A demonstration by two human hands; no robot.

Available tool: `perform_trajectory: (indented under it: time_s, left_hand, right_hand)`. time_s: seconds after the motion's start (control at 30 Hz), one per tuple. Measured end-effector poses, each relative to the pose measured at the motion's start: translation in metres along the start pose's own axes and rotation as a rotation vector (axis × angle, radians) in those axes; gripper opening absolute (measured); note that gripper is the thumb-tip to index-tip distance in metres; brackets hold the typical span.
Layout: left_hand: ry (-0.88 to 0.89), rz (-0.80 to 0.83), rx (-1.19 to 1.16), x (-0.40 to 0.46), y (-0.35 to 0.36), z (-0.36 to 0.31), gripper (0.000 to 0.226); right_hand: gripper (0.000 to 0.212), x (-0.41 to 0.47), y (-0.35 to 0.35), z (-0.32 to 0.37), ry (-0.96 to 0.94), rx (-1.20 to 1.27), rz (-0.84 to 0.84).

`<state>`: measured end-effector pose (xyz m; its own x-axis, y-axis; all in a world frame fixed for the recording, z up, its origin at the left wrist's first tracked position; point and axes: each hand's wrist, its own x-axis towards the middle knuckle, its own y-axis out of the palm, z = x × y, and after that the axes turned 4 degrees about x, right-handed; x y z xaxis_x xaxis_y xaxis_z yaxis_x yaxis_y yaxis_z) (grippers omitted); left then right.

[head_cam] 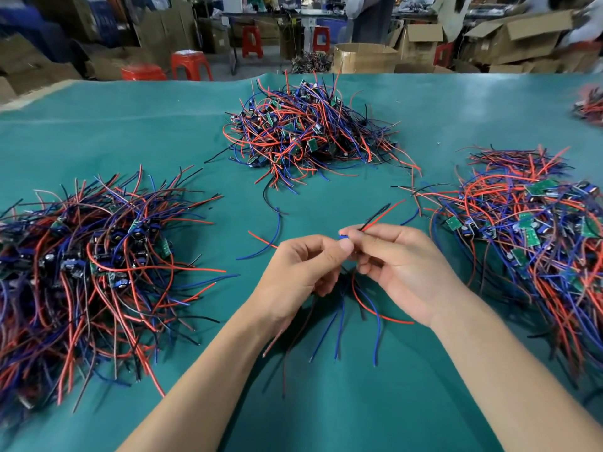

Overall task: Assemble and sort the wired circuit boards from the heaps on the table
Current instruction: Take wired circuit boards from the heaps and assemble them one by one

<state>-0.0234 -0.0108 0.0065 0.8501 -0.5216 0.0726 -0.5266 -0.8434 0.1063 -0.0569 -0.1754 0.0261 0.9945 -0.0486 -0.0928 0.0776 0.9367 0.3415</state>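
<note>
Where the two hands meet near the middle of the green table (424, 106), they pinch a small wired part between them. The left hand (300, 269) has its fingers curled, with thumb and forefinger closed on a tiny blue piece (342, 237) at the meeting point. The right hand (401, 269) curls its fingers around the same bundle, and a short red wire (385, 215) and a black wire stick up and to the right from its fingertips. Below both hands, loose blue, red and black wires (359, 308) hang down and fan out over the table toward the near edge. Whether a circuit board sits inside the grip cannot be told, as the fingers hide it.

Three heaps of wired circuit boards lie around the hands. The left heap (88, 272) is a wide tangle of red, blue and black wires with dark components. The far heap (306, 128) sits beyond the hands, near the table's middle. The right heap (535, 236) shows several small green boards among its wires. A smaller tangle (590, 106) lies at the far right edge.

Beyond the table stand red stools (191, 65) and open cardboard boxes (362, 57).
</note>
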Motion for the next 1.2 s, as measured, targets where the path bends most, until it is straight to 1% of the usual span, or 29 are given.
perform_trajectory:
  time_s: [0.07, 0.13, 0.27, 0.4, 0.53, 0.6, 0.63, 0.67, 0.7, 0.77, 0.8, 0.83, 0.87, 0.9, 0.97, 1.03, 1.07, 1.13, 1.2]
  left_hand:
    - [0.016, -0.012, 0.037, 0.001, 0.0, 0.002, 0.022]
    - [0.004, 0.002, 0.051, 0.002, -0.002, 0.002, 0.022]
    - [-0.004, 0.037, 0.119, 0.001, -0.002, 0.002, 0.024]
    - [-0.001, 0.049, 0.169, 0.001, -0.001, 0.003, 0.029]
    - [0.016, 0.024, 0.118, 0.002, -0.002, 0.004, 0.028]
    - [-0.023, -0.021, 0.022, 0.003, -0.003, 0.005, 0.023]
    - [-0.047, -0.051, -0.031, 0.004, -0.003, 0.006, 0.02]
    - [-0.066, -0.081, -0.074, 0.004, -0.004, 0.006, 0.018]
    - [-0.074, -0.102, -0.104, 0.005, -0.004, 0.006, 0.015]
    - [-0.073, -0.112, -0.129, 0.005, -0.003, 0.006, 0.015]
    - [-0.067, -0.1, -0.128, 0.004, -0.003, 0.006, 0.018]
    - [-0.057, -0.083, -0.108, 0.003, -0.003, 0.006, 0.02]
    - [-0.041, -0.067, -0.072, 0.003, -0.003, 0.006, 0.02]
    - [-0.024, -0.054, -0.03, 0.003, -0.003, 0.006, 0.02]
    - [-0.007, -0.029, 0.025, 0.002, -0.002, 0.005, 0.021]
    - [-0.026, -0.008, 0.034, 0.001, -0.001, 0.004, 0.023]
    - [-0.043, 0.003, 0.037, 0.001, -0.001, 0.004, 0.023]
    - [-0.075, 0.025, 0.04, 0.001, -0.001, 0.003, 0.019]
    - [-0.093, 0.041, 0.037, 0.001, -0.002, 0.003, 0.016]
  right_hand:
    - [0.018, 0.0, -0.001, -0.001, -0.04, -0.095, -0.021]
    - [0.01, 0.001, -0.002, 0.0, -0.084, -0.167, -0.093]
    - [0.004, 0.007, -0.015, 0.009, -0.133, -0.132, -0.374]
    - [0.011, 0.011, -0.035, 0.014, -0.259, -0.073, -0.599]
    - [0.009, 0.02, -0.046, 0.007, -0.438, -0.025, -0.834]
    - [0.006, 0.022, -0.053, 0.008, -0.527, -0.135, -0.99]
    - [0.005, 0.021, -0.055, 0.009, -0.557, -0.213, -1.025]
    - [0.007, 0.02, -0.054, 0.01, -0.558, -0.283, -0.979]
    - [0.013, 0.017, -0.049, 0.01, -0.519, -0.334, -0.848]
    - [0.019, 0.011, -0.029, 0.003, -0.34, -0.442, -0.445]
    - [0.022, 0.009, -0.018, -0.003, -0.267, -0.528, -0.268]
    - [0.03, 0.007, -0.009, -0.009, -0.235, -0.619, -0.138]
    - [0.036, 0.007, -0.002, -0.013, -0.236, -0.673, -0.052]
    - [0.037, 0.007, 0.002, -0.016, -0.25, -0.686, -0.005]
    - [0.034, 0.007, 0.0, -0.016, -0.257, -0.594, 0.019]
    - [0.032, 0.006, -0.004, -0.011, -0.256, -0.55, -0.002]
    - [0.032, 0.005, -0.006, -0.009, -0.269, -0.549, -0.045]
    - [0.032, 0.006, -0.01, -0.003, -0.306, -0.495, -0.186]
    - [0.026, 0.007, -0.017, 0.008, -0.358, -0.426, -0.322]
